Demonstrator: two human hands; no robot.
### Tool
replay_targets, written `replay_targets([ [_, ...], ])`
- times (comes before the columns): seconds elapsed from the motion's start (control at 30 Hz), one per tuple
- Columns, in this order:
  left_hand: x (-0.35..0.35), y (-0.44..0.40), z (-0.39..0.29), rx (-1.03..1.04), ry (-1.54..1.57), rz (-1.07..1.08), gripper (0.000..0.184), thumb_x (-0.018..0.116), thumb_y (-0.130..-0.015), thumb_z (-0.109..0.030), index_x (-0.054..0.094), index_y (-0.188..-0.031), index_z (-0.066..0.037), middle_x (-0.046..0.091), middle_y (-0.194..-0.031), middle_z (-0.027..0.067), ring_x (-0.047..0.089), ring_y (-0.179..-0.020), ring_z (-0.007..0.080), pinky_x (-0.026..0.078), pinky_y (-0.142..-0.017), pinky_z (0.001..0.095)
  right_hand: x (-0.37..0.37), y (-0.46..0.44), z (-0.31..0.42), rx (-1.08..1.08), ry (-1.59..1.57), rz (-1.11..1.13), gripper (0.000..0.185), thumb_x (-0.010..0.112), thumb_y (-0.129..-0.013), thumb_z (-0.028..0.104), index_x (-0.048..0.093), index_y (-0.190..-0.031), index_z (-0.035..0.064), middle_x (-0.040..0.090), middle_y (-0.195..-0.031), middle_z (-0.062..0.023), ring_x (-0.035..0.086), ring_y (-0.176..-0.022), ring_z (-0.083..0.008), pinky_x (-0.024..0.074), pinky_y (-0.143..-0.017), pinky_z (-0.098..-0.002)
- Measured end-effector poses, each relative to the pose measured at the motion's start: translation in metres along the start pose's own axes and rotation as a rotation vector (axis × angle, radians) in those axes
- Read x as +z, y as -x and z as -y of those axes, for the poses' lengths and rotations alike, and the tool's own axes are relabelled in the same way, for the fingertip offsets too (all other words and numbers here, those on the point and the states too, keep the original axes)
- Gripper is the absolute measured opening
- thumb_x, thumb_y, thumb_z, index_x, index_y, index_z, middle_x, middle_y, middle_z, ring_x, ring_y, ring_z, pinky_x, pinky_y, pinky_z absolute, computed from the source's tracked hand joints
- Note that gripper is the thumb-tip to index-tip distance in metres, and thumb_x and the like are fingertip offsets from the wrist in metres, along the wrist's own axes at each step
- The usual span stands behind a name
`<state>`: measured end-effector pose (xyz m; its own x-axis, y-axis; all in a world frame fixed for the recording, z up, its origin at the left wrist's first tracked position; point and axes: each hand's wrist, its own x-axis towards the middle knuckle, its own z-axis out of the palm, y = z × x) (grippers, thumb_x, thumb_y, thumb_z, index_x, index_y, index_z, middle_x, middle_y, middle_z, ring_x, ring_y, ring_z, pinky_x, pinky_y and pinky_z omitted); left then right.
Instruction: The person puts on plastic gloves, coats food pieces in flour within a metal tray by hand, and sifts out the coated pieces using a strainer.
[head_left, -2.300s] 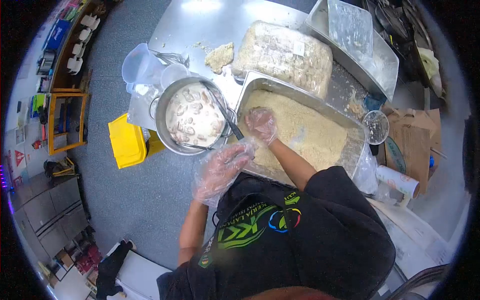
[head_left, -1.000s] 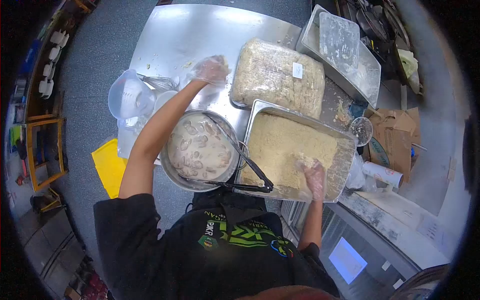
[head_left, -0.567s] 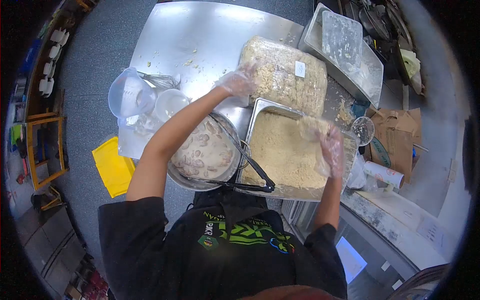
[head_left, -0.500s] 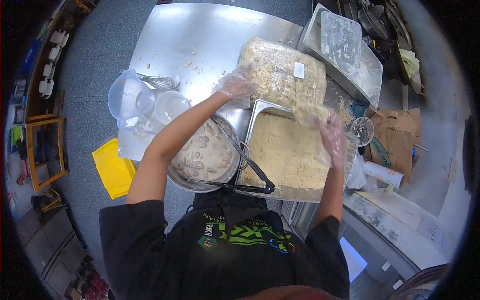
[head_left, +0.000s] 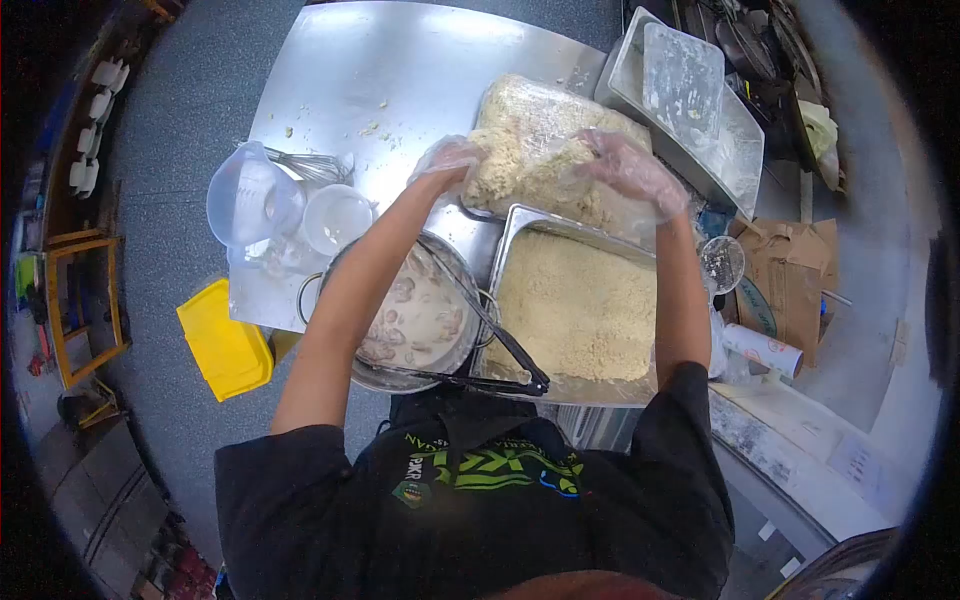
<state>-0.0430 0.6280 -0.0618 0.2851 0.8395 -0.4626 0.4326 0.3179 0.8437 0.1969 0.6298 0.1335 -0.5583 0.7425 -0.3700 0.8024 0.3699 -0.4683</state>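
My left hand (head_left: 447,162), in a clear plastic glove, rests open against the left side of a heap of crumb-coated pieces (head_left: 497,168). Beneath the heap lies a large plastic-wrapped package (head_left: 545,95). Also gloved, my right hand (head_left: 632,172) reaches over the package with fingers curled round a crumb-coated piece (head_left: 566,163); the exact kind of food is unclear. Nearer to me, a metal tray (head_left: 512,232) holds pale crumbs (head_left: 570,305). Left of it stands a metal pot (head_left: 372,383) of pieces in whitish liquid (head_left: 415,320), with black tongs (head_left: 515,352) lying across its rim.
A clear measuring jug (head_left: 250,200), a whisk (head_left: 312,165) and a small white tub (head_left: 338,220) stand at the table's left. Floury metal trays (head_left: 735,165) are at the back right. A strainer (head_left: 722,262) lies beside the crumb tray. A yellow lid (head_left: 225,345) sits lower left.
My right hand has moved from above the crumb tray up and left over the wrapped package, carrying the crumb-coated piece. My left hand has shifted slightly left.
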Motion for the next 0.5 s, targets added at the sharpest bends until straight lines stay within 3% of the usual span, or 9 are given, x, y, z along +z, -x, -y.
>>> replay_targets([
  [0.07,-0.007,0.023,-0.032,-0.113,-0.085,-0.127,0.026,0.053,-0.075,-0.027,0.06,-0.089,-0.005,0.056,-0.083,0.0084,0.05,-0.08,0.0183,0.04,-0.07,0.0291,0.001,-0.021,0.004,0.056,-0.037,0.125,0.052,0.054,-0.072,0.04,0.047,-0.114,0.009,0.042,-0.12,-0.014,0.041,-0.109,-0.0254,0.0307,-0.094,-0.0342],
  [0.17,0.0,-0.025,0.036,0.311,-0.225,-0.015,0.042,0.046,-0.076,-0.042,0.055,-0.102,-0.011,0.055,-0.101,0.0152,0.048,-0.097,0.0278,0.036,-0.083,0.0357,0.006,-0.047,0.017,0.128,0.074,0.237,0.058,0.054,-0.071,0.043,0.044,-0.117,0.0093,0.039,-0.123,-0.0137,0.036,-0.114,-0.0259,0.0292,-0.096,-0.0342],
  [0.27,-0.005,0.005,-0.017,0.09,-0.365,0.113,0.047,0.046,-0.075,-0.044,0.054,-0.103,-0.007,0.053,-0.104,0.0154,0.048,-0.098,0.0267,0.036,-0.085,0.0351,0.034,-0.086,-0.026,0.021,0.03,0.24,0.054,0.056,-0.071,0.04,0.046,-0.113,0.0078,0.046,-0.115,-0.0143,0.043,-0.108,-0.0269,0.0338,-0.092,-0.0346],
  [0.37,-0.002,0.018,-0.03,-0.035,-0.169,-0.045,0.047,0.048,-0.074,-0.043,0.056,-0.098,-0.004,0.054,-0.103,0.0147,0.047,-0.1,0.025,0.035,-0.086,0.0345,0.042,-0.097,-0.032,-0.09,0.138,0.126,0.05,0.055,-0.074,0.029,0.044,-0.115,0.0007,0.052,-0.106,-0.0185,0.049,-0.1,-0.0247,0.0382,-0.086,-0.0311],
  [0.47,0.006,-0.035,0.05,0.384,-0.198,-0.275,0.041,0.052,-0.072,-0.039,0.059,-0.089,-0.002,0.056,-0.097,0.0155,0.048,-0.098,0.0243,0.036,-0.085,0.0343,0.063,-0.098,-0.053,0.021,-0.003,-0.317,0.047,0.055,-0.074,0.029,0.045,-0.113,0.0022,0.054,-0.102,-0.0163,0.051,-0.095,-0.0257,0.0401,-0.083,-0.0334],
  [0.5,0.005,-0.031,0.042,0.316,-0.058,-0.2,0.039,0.053,-0.074,-0.035,0.055,-0.098,-0.003,0.054,-0.102,0.0137,0.047,-0.1,0.022,0.036,-0.086,0.0322,0.071,-0.093,-0.05,0.055,-0.036,-0.436,0.044,0.054,-0.075,0.028,0.046,-0.111,0.0037,0.054,-0.101,-0.0147,0.051,-0.095,-0.0266,0.0396,-0.083,-0.0345],
])
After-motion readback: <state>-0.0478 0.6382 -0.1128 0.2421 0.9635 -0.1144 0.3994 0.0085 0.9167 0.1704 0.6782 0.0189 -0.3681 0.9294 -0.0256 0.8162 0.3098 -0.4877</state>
